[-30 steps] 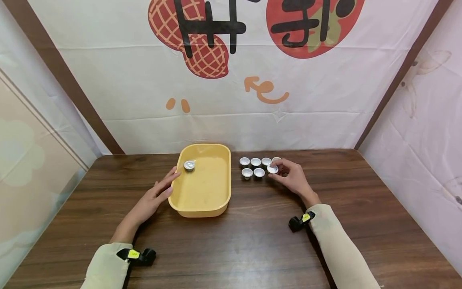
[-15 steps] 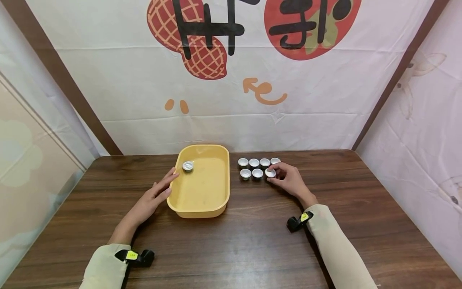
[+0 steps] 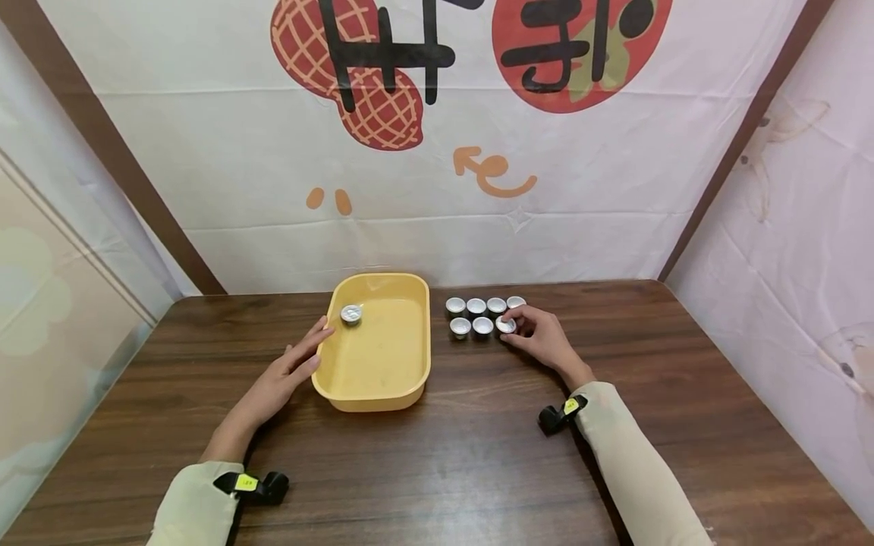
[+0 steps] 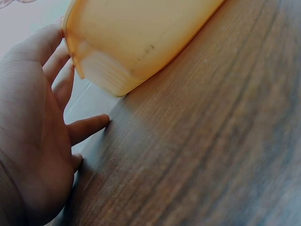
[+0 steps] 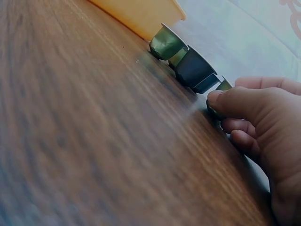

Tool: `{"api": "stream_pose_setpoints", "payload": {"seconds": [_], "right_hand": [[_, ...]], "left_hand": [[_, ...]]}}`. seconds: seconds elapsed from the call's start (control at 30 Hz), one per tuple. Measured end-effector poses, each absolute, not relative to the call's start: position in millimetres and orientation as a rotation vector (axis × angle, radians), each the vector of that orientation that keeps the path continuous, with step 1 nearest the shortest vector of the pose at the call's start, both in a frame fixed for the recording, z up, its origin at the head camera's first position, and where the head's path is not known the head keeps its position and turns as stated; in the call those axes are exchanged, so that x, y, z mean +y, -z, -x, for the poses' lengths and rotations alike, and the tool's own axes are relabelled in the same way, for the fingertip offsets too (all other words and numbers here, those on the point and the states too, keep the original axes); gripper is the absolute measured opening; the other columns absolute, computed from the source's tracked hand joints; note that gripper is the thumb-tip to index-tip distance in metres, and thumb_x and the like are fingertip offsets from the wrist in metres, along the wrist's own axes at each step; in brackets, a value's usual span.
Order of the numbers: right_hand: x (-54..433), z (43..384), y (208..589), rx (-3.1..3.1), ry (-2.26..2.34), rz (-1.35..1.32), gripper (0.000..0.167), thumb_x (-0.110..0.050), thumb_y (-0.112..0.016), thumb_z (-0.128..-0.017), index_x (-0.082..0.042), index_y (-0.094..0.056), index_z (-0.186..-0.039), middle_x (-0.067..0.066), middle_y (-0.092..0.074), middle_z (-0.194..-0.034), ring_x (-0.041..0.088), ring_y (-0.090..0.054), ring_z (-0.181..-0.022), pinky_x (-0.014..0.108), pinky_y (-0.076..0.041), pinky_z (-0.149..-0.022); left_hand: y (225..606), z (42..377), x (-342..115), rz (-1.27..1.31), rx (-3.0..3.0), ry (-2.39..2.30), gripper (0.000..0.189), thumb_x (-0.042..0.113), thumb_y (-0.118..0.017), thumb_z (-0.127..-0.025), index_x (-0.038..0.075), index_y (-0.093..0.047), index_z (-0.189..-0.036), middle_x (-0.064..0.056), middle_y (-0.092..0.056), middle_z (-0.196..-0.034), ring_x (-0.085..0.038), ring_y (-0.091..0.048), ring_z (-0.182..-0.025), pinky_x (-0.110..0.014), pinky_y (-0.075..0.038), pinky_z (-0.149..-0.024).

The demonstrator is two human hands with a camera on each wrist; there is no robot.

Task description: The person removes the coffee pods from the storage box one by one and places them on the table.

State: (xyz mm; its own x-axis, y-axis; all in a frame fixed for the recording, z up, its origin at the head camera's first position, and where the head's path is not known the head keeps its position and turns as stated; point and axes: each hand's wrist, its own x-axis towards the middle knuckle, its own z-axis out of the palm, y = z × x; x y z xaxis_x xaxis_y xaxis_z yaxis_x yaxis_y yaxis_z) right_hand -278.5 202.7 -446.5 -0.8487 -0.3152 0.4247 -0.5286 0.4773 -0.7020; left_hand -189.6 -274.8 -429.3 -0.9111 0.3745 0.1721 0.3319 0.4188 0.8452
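Observation:
In the head view, my right hand [image 3: 544, 339] pinches a small foil-topped coffee capsule [image 3: 505, 325] between thumb and fingers. That capsule stands at the right end of the front row, on the table. The right wrist view shows the thumb against its green side [image 5: 214, 108], partly covered by the fingers. My left hand [image 3: 281, 381] has its fingers extended, the fingertips touching the left rim of a yellow plastic tray [image 3: 426, 334]. One more capsule [image 3: 351, 315] sits inside the tray, near its left wall.
Two front-row capsules, including one capsule [image 3: 460, 327] at the left, stand beside the held one. Behind them runs a back row with another capsule [image 3: 455, 306]. A printed cloth [image 3: 437, 250] hangs along the far edge of the wooden table [image 3: 451, 470].
My right hand has lowered its capsule slightly toward me, from above the front row onto its right end. The left hand stays at the tray. The head view has shifted a little.

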Motion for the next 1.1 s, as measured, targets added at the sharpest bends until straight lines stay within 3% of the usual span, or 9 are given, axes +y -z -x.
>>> {"api": "stream_pose_setpoints", "payload": {"seconds": [0.2,0.43,0.67,0.97,1.1], "right_hand": [[200,278,446,-2.51,-1.306,-0.711,0.025,-0.003,-0.086,-0.085,-0.005,-0.075,-0.108,0.011,-0.073,-0.086,0.011,-0.065,-0.071,0.02,-0.05,-0.064],[200,274,445,-2.511,-1.301,-0.693,0.027,-0.003,-0.086,-0.085,-0.006,-0.074,-0.109,0.01,-0.073,-0.088,0.009,-0.067,-0.073,0.023,-0.054,-0.067],[204,272,447,-2.486,-1.308,-0.699,0.028,-0.003,-0.085,-0.086,-0.007,-0.073,-0.111,0.01,-0.073,-0.09,0.009,-0.067,-0.074,0.023,-0.054,-0.067],[193,247,417,-2.38,-1.364,-0.712,0.031,0.009,-0.082,-0.083,0.012,-0.069,-0.111,0.026,-0.07,-0.087,0.021,-0.065,-0.073,0.023,-0.052,-0.065],[192,246,416,-2.355,-1.342,-0.724,0.031,0.01,-0.082,-0.083,0.012,-0.068,-0.111,0.026,-0.069,-0.084,0.021,-0.062,-0.07,0.023,-0.05,-0.063]], "left_hand": [[427,190,-276,-0.645,2.609,-1.549,0.052,0.018,-0.048,-0.112,0.013,-0.038,-0.163,-0.009,-0.012,-0.177,-0.033,-0.006,-0.162,-0.079,0.013,-0.118],[427,189,-277,-0.644,2.603,-1.555,0.052,0.018,-0.048,-0.112,0.012,-0.038,-0.163,-0.01,-0.012,-0.177,-0.026,-0.006,-0.161,-0.079,0.013,-0.118],[429,190,-276,-0.641,2.592,-1.567,0.052,0.018,-0.048,-0.112,0.012,-0.038,-0.163,-0.008,-0.012,-0.177,-0.043,-0.004,-0.162,-0.079,0.013,-0.118],[430,190,-275,-0.638,2.598,-1.563,0.052,0.02,-0.049,-0.112,0.012,-0.038,-0.163,-0.008,-0.012,-0.177,-0.044,-0.005,-0.161,-0.079,0.013,-0.118],[430,190,-275,-0.634,2.602,-1.563,0.052,0.019,-0.049,-0.112,0.011,-0.039,-0.163,-0.008,-0.013,-0.177,-0.048,-0.005,-0.161,-0.079,0.013,-0.118]]}}
